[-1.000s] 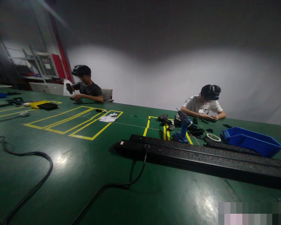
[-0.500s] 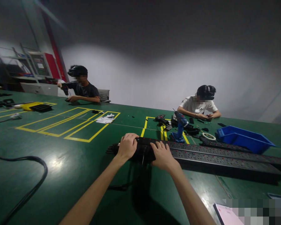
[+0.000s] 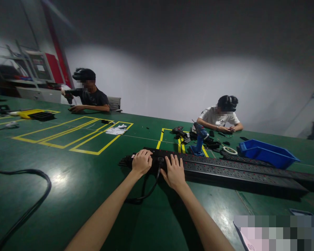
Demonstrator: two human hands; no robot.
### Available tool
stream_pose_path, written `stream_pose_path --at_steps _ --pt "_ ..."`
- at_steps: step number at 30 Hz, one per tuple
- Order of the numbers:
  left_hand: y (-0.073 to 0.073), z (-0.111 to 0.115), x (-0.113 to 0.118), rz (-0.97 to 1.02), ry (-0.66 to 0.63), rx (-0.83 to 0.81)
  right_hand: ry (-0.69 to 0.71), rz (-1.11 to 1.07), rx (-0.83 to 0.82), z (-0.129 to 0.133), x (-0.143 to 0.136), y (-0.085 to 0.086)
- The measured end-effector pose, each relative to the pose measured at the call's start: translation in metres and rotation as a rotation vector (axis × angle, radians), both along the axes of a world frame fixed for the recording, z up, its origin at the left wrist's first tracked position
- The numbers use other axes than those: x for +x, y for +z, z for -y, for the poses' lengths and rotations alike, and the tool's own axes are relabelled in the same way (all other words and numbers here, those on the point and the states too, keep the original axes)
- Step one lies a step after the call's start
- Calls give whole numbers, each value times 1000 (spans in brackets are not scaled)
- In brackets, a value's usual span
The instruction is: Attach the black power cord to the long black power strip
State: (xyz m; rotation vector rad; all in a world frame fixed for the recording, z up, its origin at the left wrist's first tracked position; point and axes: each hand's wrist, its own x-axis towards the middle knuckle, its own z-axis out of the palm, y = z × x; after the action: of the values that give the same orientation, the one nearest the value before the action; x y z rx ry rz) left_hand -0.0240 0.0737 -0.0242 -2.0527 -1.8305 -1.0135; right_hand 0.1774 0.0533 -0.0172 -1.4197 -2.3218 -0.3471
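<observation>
Two long black power strips [image 3: 214, 172] with rows of sockets and small red dots lie side by side on the green table. Over the left end of the nearer strips curls my left hand [image 3: 142, 162], its fingers close together and bent across the housing. My right hand [image 3: 176, 170] lies on the strip with its fingers stretched and slightly spread. Between both hands a black plug [image 3: 160, 160] sits on the strip. Its black cord [image 3: 153, 188] loops down onto the table. My palms hide parts of the strips.
Behind the strips stand a blue cordless drill [image 3: 199, 139], a roll of tape [image 3: 230, 150] and a blue bin [image 3: 269, 153]. A thick cable [image 3: 42, 174] curves at left. Across the table sit two people [image 3: 91, 94], [image 3: 219, 115]. Papers [image 3: 116, 130] lie near yellow tape lines.
My right hand has shifted left and lies flatter on the strip. The plug and its looping cord show more plainly between my hands. The view has turned slightly.
</observation>
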Motion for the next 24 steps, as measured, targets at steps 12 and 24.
stream_pose_path --at_steps 12,24 --pt "-1 2 -10 -74 107 -15 -60 -103 83 3 -2 -12" --pt "-4 -9 -27 -109 114 -16 -78 -97 53 3 -8 -19"
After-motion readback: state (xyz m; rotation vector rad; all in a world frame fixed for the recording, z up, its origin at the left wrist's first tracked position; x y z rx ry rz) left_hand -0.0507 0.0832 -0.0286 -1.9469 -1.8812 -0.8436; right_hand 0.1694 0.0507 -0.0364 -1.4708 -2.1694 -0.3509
